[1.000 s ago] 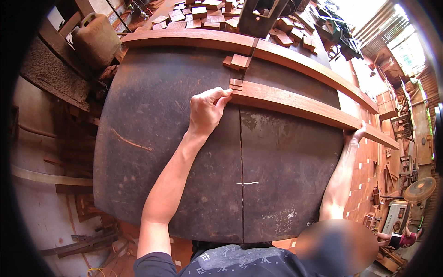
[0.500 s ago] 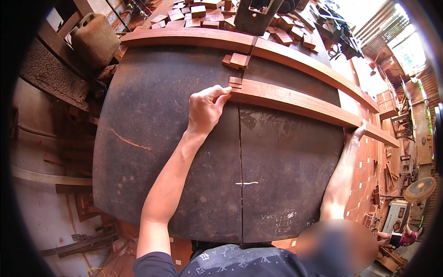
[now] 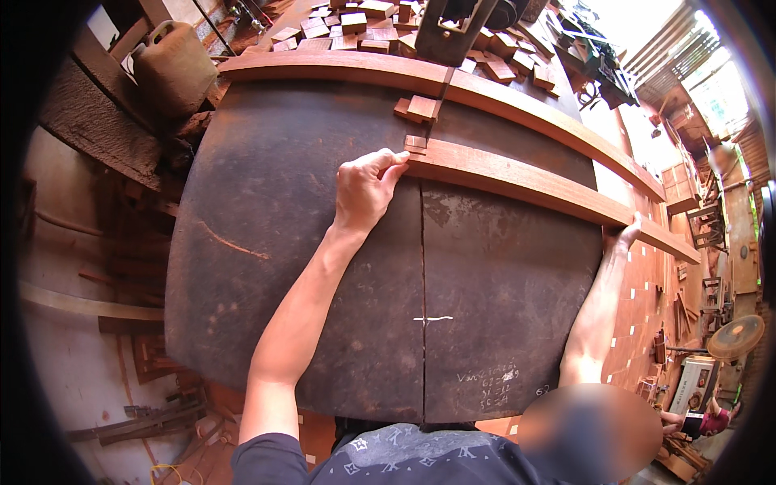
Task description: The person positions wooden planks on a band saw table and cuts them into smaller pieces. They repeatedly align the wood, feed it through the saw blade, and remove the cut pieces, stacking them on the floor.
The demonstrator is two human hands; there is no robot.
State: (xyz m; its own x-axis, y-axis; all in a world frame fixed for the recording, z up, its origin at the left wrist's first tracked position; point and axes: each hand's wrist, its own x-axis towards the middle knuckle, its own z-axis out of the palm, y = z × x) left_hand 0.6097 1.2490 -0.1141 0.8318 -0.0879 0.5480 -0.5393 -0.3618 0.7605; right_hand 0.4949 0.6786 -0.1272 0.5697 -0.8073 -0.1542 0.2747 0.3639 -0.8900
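Two bare hands work along one reddish beam (image 3: pixel 517 179), which runs across the upper part of a dark tabletop (image 3: pixel 493 283) from just past twelve o'clock down to three, taking the table's centre as the dial and the worker at six. The left hand (image 3: pixel 370 190), close to twelve, pinches the near corner of the beam's left end between thumb and fingertips. The right hand (image 3: pixel 627 233), at three, cups the beam's near side by the table's right edge; some of its fingers are hidden, so from where I stand I can't tell how tightly they close. Past that hand the beam sticks out over the edge. Between the two forearms spreads a wide stretch of tabletop, split by one narrow slot (image 3: pixel 423 259) running to the near edge, and more of it opens toward nine. Beyond the beam, a narrower strip separates it from one long rail (image 3: pixel 339 65) of similar wood, with two small blocks (image 3: pixel 422 108) near twelve. Past the rail stands one dark machine head (image 3: pixel 453 36), with cut pieces (image 3: pixel 353 23) heaped around it, too many for me to count. One jug (image 3: pixel 172 69) sits toward ten, and one other person (image 3: pixel 711 420) is at four.
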